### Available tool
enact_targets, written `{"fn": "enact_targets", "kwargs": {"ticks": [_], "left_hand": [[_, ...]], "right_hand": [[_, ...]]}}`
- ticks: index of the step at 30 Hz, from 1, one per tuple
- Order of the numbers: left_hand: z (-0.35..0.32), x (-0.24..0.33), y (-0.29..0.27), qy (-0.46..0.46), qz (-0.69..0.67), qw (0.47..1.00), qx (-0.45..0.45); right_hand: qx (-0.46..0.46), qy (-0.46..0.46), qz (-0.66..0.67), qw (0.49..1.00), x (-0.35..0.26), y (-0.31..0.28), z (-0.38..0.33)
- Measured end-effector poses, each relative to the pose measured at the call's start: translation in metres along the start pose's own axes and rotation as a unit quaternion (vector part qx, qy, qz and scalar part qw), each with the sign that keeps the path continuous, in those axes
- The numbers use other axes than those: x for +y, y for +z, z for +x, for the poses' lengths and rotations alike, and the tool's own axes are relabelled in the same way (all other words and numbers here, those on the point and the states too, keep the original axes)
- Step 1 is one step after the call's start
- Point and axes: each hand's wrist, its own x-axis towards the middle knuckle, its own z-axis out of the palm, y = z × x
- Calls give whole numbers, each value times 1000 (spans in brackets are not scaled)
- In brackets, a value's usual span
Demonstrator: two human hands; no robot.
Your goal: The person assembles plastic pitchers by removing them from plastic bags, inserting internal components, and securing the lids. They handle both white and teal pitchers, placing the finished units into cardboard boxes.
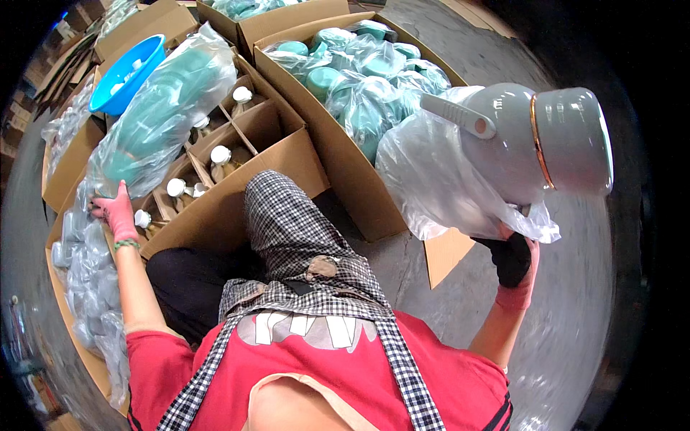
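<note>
My left hand [118,215], in a pink glove, is closed on the lower end of a clear plastic bag. Inside that bag is a long, pale green jug body [169,97], tilted over a divided carton. Out to the right, my right hand [514,262], gloved in pink and black, grips from below a glossy grey jug [503,136]. This jug lies tipped sideways, with a copper-coloured ring and a side handle. A thin plastic bag [438,172] is bunched around its left part and underside; it partly hides my right fingers.
The divided carton [237,187] holds several white-capped bottle-like pieces [221,154]. A larger carton [345,172] beside it is full of bagged green parts. On the far left stand a blue bowl [115,100] with small white pieces and clear bagged items [90,280].
</note>
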Motion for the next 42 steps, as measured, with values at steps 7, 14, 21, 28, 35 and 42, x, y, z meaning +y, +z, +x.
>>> {"fn": "enact_targets", "kwargs": {"ticks": [7,14,21,28,35,42], "left_hand": [[-207,224,-35,102,-444,497,-739],[-284,333,-47,-132,-576,227,-774],[-289,393,-63,396,-490,423,-651],[-318,383,-37,422,-525,431,-600],[-336,332,-3,438,-478,516,-559],[-352,319,0,415,-508,505,-561]], "right_hand": [[-12,-61,-46,997,12,18,21],[-55,4,56,997,13,62,15],[41,197,292,935,42,131,29],[13,115,-132,985,115,159,81],[5,-317,-282,906,47,83,24],[-102,-275,-427,856,26,61,78]]}}
